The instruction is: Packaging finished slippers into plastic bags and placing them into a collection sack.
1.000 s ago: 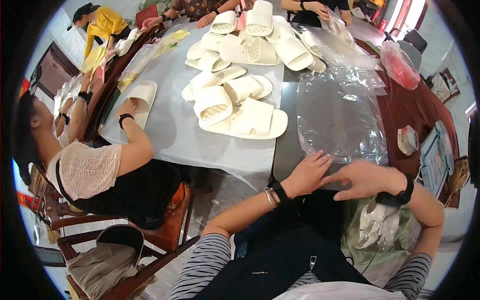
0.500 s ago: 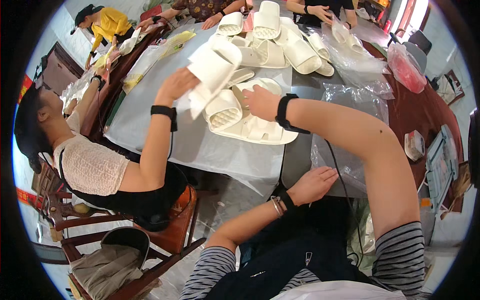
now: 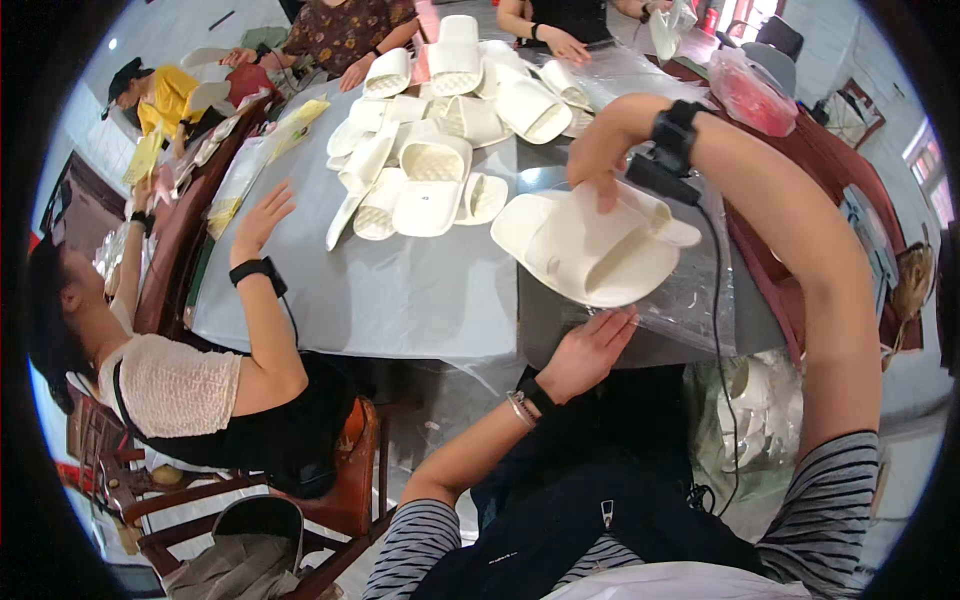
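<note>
My right hand grips a pair of cream slide slippers from above, its fingers closed at their straps. The slippers are tilted over the near right part of the table, above a clear plastic bag. At the table's front edge, just below the slippers, my left hand has its fingers stretched out beside the bag. Whether those fingertips touch the bag cannot be made out. A heap of similar slippers lies at the middle of the table.
On the left, a seated co-worker's raised hand is near the heap. Other people work around the table's far side. A pink plastic bag rests at the far right. A black cable hangs from my right wrist. Bagged slippers lie below the table edge.
My right hand has lifted slippers off the heap and brought them right and nearer, over the plastic bag. The co-worker's hand has let go of slippers and drawn back left.
</note>
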`<state>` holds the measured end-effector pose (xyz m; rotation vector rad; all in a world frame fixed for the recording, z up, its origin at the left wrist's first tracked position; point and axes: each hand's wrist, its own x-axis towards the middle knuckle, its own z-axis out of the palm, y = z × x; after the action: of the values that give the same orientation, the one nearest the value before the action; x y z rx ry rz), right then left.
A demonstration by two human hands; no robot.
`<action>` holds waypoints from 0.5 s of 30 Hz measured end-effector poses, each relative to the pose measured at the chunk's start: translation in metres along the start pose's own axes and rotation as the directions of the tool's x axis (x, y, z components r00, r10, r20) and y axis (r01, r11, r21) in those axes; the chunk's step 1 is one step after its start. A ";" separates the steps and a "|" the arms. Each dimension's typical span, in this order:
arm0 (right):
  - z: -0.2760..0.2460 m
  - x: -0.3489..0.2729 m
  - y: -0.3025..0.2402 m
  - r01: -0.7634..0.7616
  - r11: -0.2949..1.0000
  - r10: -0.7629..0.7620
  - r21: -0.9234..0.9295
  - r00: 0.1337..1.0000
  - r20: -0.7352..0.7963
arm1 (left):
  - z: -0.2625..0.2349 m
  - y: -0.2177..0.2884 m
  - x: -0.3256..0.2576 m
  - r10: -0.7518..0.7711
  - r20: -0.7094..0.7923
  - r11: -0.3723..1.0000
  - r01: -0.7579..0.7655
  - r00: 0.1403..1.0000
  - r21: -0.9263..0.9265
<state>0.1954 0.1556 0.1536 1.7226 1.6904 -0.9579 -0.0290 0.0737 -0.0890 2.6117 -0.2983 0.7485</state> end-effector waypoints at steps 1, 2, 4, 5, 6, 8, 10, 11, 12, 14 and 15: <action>0.008 -0.029 0.004 -0.020 0.984 0.025 0.175 0.999 -0.021 | -0.005 0.004 0.002 0.008 0.002 0.996 -0.008 1.000 0.084; 0.021 -0.054 0.016 0.021 0.960 0.008 0.278 0.995 -0.104 | -0.011 0.011 0.007 0.014 0.014 0.994 -0.015 1.000 0.108; 0.047 -0.104 0.031 0.124 0.908 -0.004 0.400 0.958 -0.287 | -0.021 0.025 0.015 0.013 0.055 0.987 -0.021 0.998 0.157; 0.060 -0.128 0.036 0.181 0.892 -0.005 0.414 0.920 -0.391 | -0.026 0.030 0.020 -0.003 0.083 0.972 -0.017 0.997 0.235; 0.078 -0.141 0.057 0.291 0.863 -0.077 0.414 0.884 -0.461 | -0.029 0.034 0.024 0.020 0.100 0.963 -0.046 0.995 0.264; 0.124 -0.175 0.074 0.446 0.753 -0.126 0.484 0.819 -0.560 | -0.037 0.042 0.036 0.058 0.150 0.953 -0.100 0.987 0.285; 0.164 -0.211 0.080 0.630 0.638 -0.244 0.443 0.711 -0.659 | -0.045 0.049 0.053 0.103 0.237 0.892 -0.195 0.966 0.408; 0.178 -0.226 0.077 0.664 0.645 -0.323 0.378 0.685 -0.653 | -0.045 0.048 0.057 0.109 0.244 0.892 -0.203 0.964 0.405; 0.191 -0.243 0.070 0.675 0.665 -0.391 0.320 0.679 -0.621 | -0.044 0.047 0.063 0.196 0.192 0.836 -0.266 0.962 0.480; 0.222 -0.267 0.045 0.695 0.675 -0.502 0.248 0.679 -0.536 | -0.042 0.036 0.075 0.345 0.066 0.864 -0.344 0.936 0.368; 0.236 -0.270 0.031 0.716 0.661 -0.561 0.226 0.671 -0.485 | -0.032 0.022 0.075 0.257 -0.113 0.965 -0.261 0.960 -0.026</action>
<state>0.2091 -0.1976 0.2224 1.6115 2.6434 -1.4431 0.0124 0.0615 -0.0158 2.5099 -0.6256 0.9568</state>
